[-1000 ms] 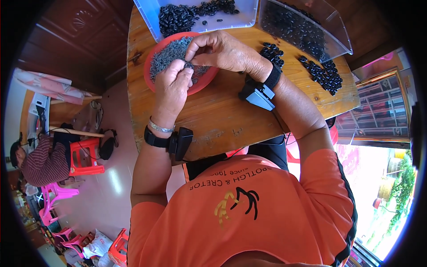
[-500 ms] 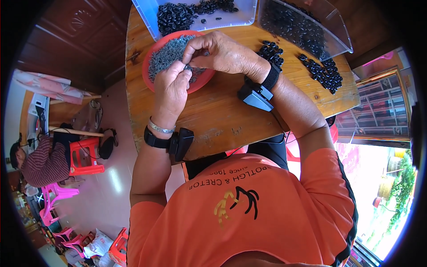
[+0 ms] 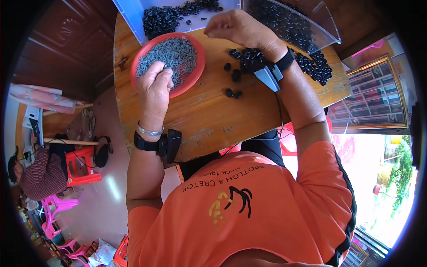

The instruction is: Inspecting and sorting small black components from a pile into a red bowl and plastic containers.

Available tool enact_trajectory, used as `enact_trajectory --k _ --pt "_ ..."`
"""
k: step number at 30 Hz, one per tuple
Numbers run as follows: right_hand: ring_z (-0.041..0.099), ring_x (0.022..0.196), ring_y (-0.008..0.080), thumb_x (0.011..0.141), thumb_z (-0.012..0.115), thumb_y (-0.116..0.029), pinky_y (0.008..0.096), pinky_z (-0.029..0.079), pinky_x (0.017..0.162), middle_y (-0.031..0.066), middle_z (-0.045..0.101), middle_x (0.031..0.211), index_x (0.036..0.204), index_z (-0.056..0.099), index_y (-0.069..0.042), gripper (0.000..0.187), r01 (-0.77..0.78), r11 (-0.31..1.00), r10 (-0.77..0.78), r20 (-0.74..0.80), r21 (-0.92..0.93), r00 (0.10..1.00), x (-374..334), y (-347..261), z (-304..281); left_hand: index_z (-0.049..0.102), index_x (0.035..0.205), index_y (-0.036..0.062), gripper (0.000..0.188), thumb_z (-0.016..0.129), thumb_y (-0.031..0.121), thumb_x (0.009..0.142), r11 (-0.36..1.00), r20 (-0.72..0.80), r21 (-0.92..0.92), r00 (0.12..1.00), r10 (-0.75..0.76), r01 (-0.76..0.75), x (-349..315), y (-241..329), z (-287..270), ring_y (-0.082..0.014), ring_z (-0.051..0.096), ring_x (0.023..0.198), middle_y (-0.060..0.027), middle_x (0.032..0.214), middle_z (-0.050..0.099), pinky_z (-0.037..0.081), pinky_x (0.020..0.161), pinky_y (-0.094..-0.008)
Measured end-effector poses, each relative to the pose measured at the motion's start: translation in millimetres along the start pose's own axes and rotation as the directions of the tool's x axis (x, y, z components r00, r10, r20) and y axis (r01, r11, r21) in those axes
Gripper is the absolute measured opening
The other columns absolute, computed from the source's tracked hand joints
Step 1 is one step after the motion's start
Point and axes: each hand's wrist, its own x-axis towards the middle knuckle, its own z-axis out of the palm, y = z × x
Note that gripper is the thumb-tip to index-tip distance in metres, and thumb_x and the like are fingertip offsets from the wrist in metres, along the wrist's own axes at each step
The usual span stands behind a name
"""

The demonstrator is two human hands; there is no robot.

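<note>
A red bowl (image 3: 201, 62) full of small grey spring-like pieces stands on the wooden table. Over its near left part is my left hand (image 3: 155, 86), closed, with thumb and forefinger pinching a small dark piece that is mostly covered. My right hand (image 3: 243, 27) hovers right of the bowl, near the clear bin's front edge. Its fingers are curled and pressed together; whatever they may hold is hidden. Below its wrist lie glossy black oval pieces (image 3: 235, 75), loose on the wood.
A clear bin (image 3: 129, 20) at the back holds many black pieces. Another transparent bin (image 3: 322, 42) of them stands tilted at the back right, with a black pile (image 3: 318, 66) before it. Both wrists wear strapped dark devices. A person (image 3: 42, 173) sits at far left.
My right hand has left the left hand and moved right, away from the bowl. The left hand stays over the bowl, still pinched. The view has shifted slightly.
</note>
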Motion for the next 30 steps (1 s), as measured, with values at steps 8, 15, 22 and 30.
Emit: enact_trajectory --k 8,15,22,30 --pt "0.063 0.075 0.0251 0.069 0.067 -0.015 0.0316 0.049 0.067 0.0117 0.065 0.079 0.084 0.066 -0.002 0.020 -0.034 0.948 0.139 0.314 -0.317 0.939 -28.6 1.7 10.7 0.051 0.072 0.0019 0.013 0.051 0.007 0.084 0.999 0.019 -0.017 0.999 -0.037 0.037 -2.3 2.5 1.8 -0.0050 0.042 0.055 0.0011 0.060 0.047 0.034 0.049 -0.0206" --pt "0.062 0.073 0.0225 0.075 0.064 -0.011 0.0308 0.048 0.067 0.0076 0.066 0.084 0.092 0.065 -0.004 0.018 -0.028 0.959 0.084 0.188 -0.283 0.979 -29.2 13.0 20.3 0.054 0.076 0.0016 0.011 0.052 0.009 0.084 0.998 0.006 0.039 0.998 -0.057 0.057 -5.5 11.6 4.4 -0.0049 0.045 0.057 0.0008 0.062 0.050 0.037 0.052 -0.0198" --pt "0.059 0.076 0.0069 0.086 0.062 -0.011 0.0209 0.050 0.074 0.0000 0.064 0.089 0.105 0.062 -0.006 0.019 -0.244 0.550 0.130 0.207 0.799 0.970 -22.4 -2.6 42.6 0.057 0.082 0.0011 0.015 0.051 0.014 0.088 0.992 0.087 -0.089 0.992 -0.086 0.093 -14.5 20.1 13.9 -0.0054 0.049 0.060 -0.0014 0.067 0.057 0.039 0.056 -0.0192" --pt "0.061 0.077 0.0090 0.087 0.059 -0.008 0.0220 0.051 0.075 0.0013 0.064 0.092 0.109 0.060 -0.004 0.021 -0.229 0.303 0.036 0.229 0.925 0.973 -24.5 -6.7 56.8 0.056 0.084 -0.0006 0.013 0.052 0.012 0.088 1.000 0.025 0.008 0.999 -0.025 0.025 -17.4 13.7 17.4 -0.0061 0.050 0.063 -0.0018 0.069 0.057 0.041 0.059 -0.0208"
